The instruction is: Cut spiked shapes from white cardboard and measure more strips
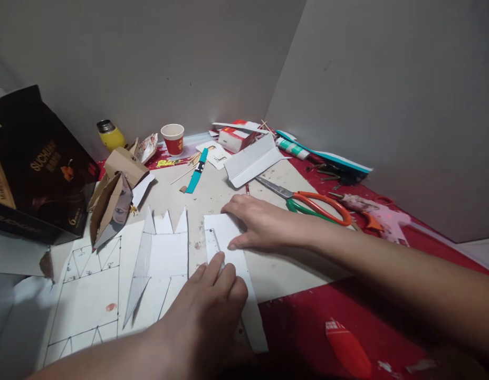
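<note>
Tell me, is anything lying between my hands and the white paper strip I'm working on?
Nothing visible. The left hand and right hand both rest directly on the white paper strip, with a clear ruler lying on it. The scissors lie off to the right.

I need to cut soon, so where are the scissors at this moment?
In the head view the orange and green scissors lie right of centre on the table, just beyond the right hand and beside the pink glue gun.
</note>
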`<state>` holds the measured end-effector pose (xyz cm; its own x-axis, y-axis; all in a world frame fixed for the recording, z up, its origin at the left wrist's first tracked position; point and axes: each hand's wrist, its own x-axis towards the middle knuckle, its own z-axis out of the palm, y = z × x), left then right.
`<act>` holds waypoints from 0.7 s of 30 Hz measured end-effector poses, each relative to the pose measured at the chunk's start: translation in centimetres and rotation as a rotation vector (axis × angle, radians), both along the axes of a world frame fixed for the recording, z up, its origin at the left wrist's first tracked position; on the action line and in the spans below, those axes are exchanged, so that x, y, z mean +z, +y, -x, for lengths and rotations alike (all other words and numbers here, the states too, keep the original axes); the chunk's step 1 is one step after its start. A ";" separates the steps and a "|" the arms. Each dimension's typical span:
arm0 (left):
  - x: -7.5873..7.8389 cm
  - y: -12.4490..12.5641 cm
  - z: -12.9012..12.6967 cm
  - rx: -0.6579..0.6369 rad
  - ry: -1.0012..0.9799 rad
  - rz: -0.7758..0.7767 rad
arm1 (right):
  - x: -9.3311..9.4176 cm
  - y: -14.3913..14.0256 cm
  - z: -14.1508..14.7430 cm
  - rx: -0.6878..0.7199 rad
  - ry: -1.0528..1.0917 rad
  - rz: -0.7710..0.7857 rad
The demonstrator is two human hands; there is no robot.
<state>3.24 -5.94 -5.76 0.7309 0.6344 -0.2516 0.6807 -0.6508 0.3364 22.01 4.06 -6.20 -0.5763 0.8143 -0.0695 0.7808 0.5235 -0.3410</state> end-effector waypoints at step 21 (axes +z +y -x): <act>8.1 4.8 7.9 0.563 -0.477 -0.370 | 1.5 0.9 -4.1 -0.297 0.826 0.565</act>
